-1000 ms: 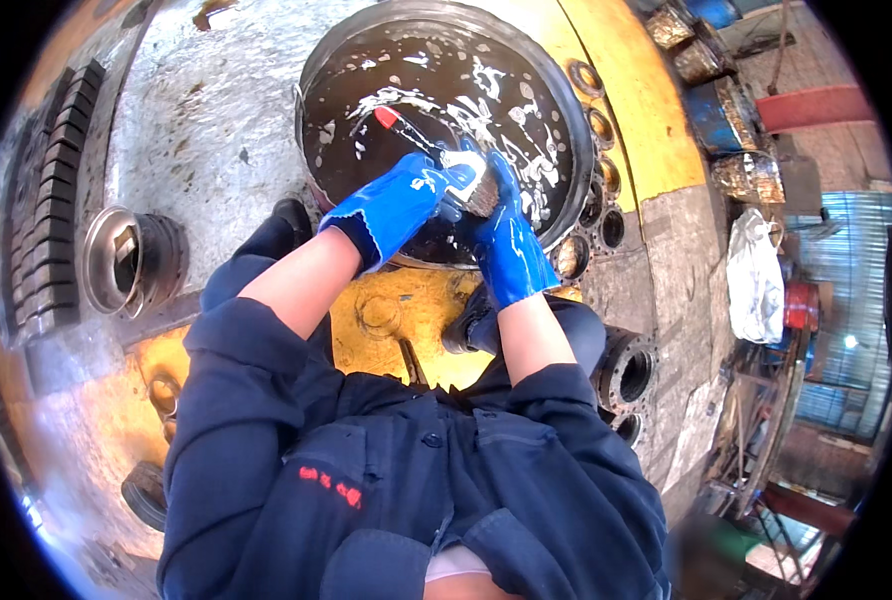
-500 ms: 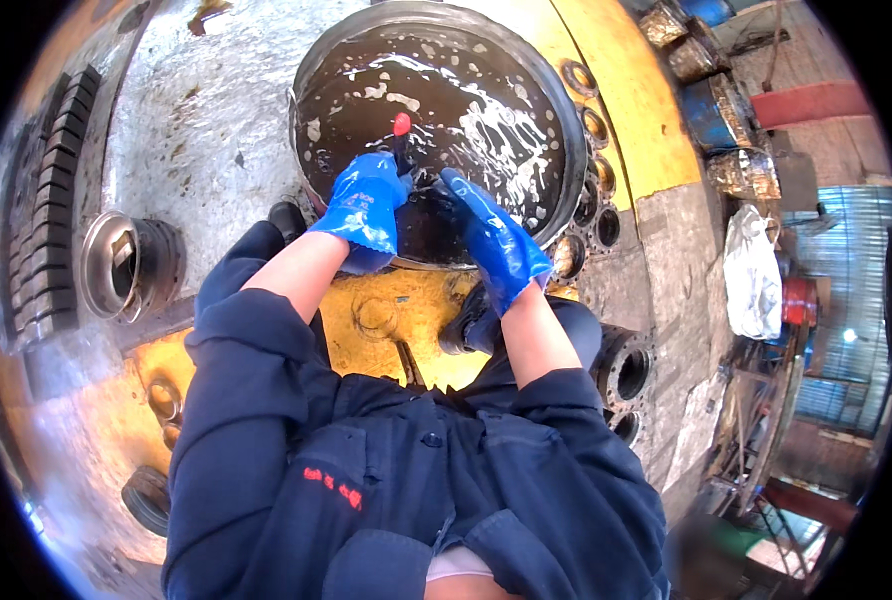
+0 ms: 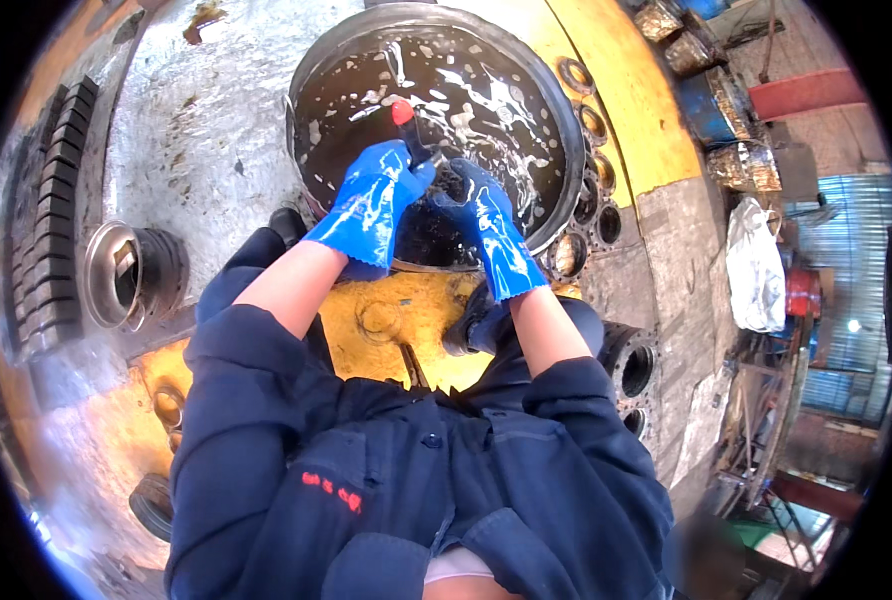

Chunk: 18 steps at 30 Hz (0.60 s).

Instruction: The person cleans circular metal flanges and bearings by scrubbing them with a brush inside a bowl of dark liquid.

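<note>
Both of my hands wear blue rubber gloves and are over a large round metal tub [image 3: 572, 125] of dark, sudsy liquid. My left hand [image 3: 378, 185] is closed round a black-handled tool [image 3: 412, 136] with a red end that points away from me. Its working end is too unclear to name. Close beside it, my right hand [image 3: 486, 205] has its fingers curled round a small dark, wet part [image 3: 449, 181]. The tool and this part meet or nearly meet between the gloves. Glove fingers hide most of the part.
Several metal rings [image 3: 592, 122] and flanged cylinders lie along the tub's right side. A metal drum-shaped part [image 3: 131, 270] stands at the left, near a row of dark blocks [image 3: 54, 215]. A white sack [image 3: 756, 265] and grimy cans [image 3: 744, 168] are at the far right.
My hands have come closer together and lifted a little. The right glove's fingers have curled in round the dark part, and the red-ended tool has shifted slightly away from me.
</note>
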Each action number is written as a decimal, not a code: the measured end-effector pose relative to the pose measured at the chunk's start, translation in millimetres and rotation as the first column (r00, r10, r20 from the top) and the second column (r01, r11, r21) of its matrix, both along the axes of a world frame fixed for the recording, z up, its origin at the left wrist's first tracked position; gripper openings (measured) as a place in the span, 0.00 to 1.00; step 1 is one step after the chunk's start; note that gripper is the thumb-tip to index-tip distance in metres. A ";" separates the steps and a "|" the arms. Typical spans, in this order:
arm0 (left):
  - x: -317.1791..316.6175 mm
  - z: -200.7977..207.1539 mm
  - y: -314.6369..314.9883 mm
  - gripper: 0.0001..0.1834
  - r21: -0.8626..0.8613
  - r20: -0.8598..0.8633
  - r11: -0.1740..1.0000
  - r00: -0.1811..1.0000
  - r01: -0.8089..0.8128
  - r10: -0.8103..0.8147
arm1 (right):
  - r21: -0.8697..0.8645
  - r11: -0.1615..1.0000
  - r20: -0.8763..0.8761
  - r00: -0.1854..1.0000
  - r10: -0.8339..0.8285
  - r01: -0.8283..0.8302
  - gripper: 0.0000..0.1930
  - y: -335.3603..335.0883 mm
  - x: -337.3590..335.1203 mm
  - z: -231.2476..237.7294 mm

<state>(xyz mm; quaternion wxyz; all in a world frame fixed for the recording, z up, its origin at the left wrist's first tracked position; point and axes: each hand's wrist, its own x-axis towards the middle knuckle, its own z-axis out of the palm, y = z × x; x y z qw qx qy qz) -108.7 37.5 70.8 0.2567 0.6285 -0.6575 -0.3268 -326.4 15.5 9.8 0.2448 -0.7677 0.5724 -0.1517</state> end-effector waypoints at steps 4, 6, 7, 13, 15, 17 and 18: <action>-11.1 35.6 9.3 0.24 -0.041 -0.218 0.998 0.974 0.051 -0.059 | -0.055 0.992 -0.126 0.985 -0.121 0.115 0.27 -0.6 -13.1 -3.1; -12.1 41.9 14.0 0.23 -0.086 -0.188 0.993 0.977 0.085 -0.100 | -0.146 0.989 -0.207 0.978 -0.015 -0.015 0.23 -1.7 -6.7 -1.3; -15.0 30.3 12.5 0.23 -0.142 -0.099 0.985 0.989 0.095 -0.109 | -0.139 0.988 -0.194 0.980 0.039 -0.066 0.20 -3.5 -3.4 -0.3; 5.6 -3.9 -7.3 0.21 -0.084 0.268 0.996 0.963 0.004 0.018 | -0.406 0.814 -0.561 0.817 0.136 -0.415 0.26 13.8 -1.0 17.9; 4.0 7.9 -6.1 0.22 -0.104 0.222 0.995 0.975 0.001 0.023 | -0.390 0.811 -0.566 0.808 0.162 -0.436 0.32 16.3 -1.5 39.0; 0.9 14.5 -4.0 0.23 -0.168 0.191 0.986 0.981 0.014 0.018 | -0.367 0.793 -0.622 0.762 0.180 -0.487 0.30 15.2 -4.6 47.3; -2.6 19.2 -3.8 0.24 -0.167 0.154 0.985 0.988 0.040 -0.014 | -0.352 0.783 -0.651 0.735 0.188 -0.512 0.29 14.1 -7.3 50.5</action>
